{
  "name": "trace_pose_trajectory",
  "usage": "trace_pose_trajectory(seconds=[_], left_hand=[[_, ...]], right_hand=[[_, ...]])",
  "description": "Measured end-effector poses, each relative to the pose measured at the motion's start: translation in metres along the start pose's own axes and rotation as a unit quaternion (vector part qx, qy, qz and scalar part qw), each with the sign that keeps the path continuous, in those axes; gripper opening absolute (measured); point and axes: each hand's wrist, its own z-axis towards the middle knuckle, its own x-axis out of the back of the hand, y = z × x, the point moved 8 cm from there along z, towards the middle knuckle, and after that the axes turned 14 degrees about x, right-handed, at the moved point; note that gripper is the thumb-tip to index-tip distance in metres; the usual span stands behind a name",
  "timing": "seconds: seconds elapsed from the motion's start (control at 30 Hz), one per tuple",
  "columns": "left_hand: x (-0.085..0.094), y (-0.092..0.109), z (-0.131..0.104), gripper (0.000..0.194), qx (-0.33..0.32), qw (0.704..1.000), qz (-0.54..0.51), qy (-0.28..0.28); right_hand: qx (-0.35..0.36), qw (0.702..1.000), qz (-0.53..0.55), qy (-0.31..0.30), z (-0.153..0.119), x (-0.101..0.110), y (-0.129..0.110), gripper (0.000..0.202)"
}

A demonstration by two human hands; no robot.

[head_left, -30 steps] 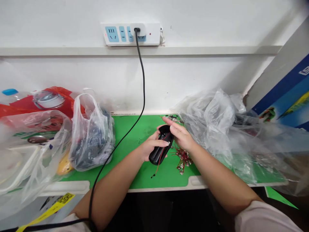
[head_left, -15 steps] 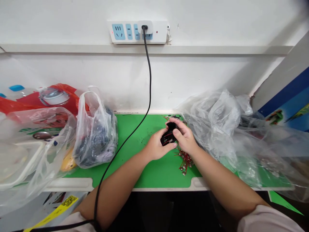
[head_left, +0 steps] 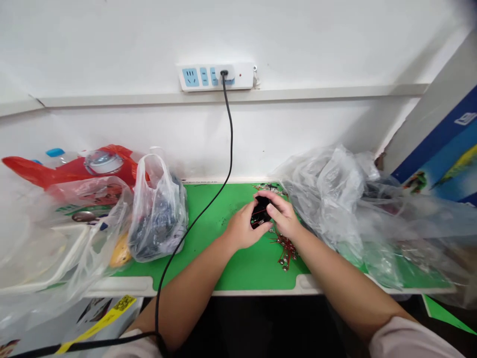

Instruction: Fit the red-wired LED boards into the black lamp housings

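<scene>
Both hands close around a small black plastic housing point(head_left: 262, 209) with thin red wire in its hollow. My left hand point(head_left: 241, 227) grips it from the left, thumb along its near edge. From the right, my right hand point(head_left: 283, 214) holds it, fingers over the far side and thumb on its edge. Fingers hide part of the housing, so its exact kind does not show. Just below my right hand lies a bunch of red wires with small round metal-looking ends point(head_left: 286, 251). More small parts point(head_left: 269, 188) lie beyond the hands on the green tabletop point(head_left: 238, 271).
A knotted clear bag of dark stuff point(head_left: 158, 214) stands left, beside a red bag point(head_left: 108, 166) and a white tray point(head_left: 70, 248). Crumpled clear plastic bags point(head_left: 335, 199) cover the right side. A black cable point(head_left: 231, 129) hangs from the wall power strip point(head_left: 218, 77) across the table.
The camera view has tilted up a little, so the power strip sits lower in the picture. Both hands keep hold of the black housing, which has turned slightly.
</scene>
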Motion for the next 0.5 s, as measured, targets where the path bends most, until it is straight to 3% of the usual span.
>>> trace_pose_trajectory(seconds=[0.07,0.17,0.27,0.33,0.4,0.5], left_hand=[[-0.001,0.002,-0.002,0.064,-0.005,0.997,0.071,0.008],[0.002,0.021,-0.014,0.064,-0.048,0.98,0.192,-0.002],[0.011,0.044,-0.046,0.056,-0.139,0.947,0.283,-0.065],[0.026,0.045,-0.077,0.054,-0.174,0.927,0.319,-0.09],[0.049,0.026,-0.113,0.054,-0.161,0.924,0.339,-0.07],[0.088,-0.037,-0.177,0.049,-0.05,0.943,0.329,0.005]], right_hand=[[0.024,0.999,-0.005,0.029,0.005,0.004,-0.003,0.044],[0.04,0.99,0.036,0.132,0.013,0.021,-0.018,0.046],[0.065,0.974,0.081,0.2,0.02,0.042,-0.06,0.043],[0.076,0.972,0.091,0.2,0.019,0.056,-0.101,0.044],[0.085,0.977,0.081,0.176,0.011,0.071,-0.147,0.045],[0.085,0.991,0.025,0.103,-0.02,0.094,-0.209,0.041]])
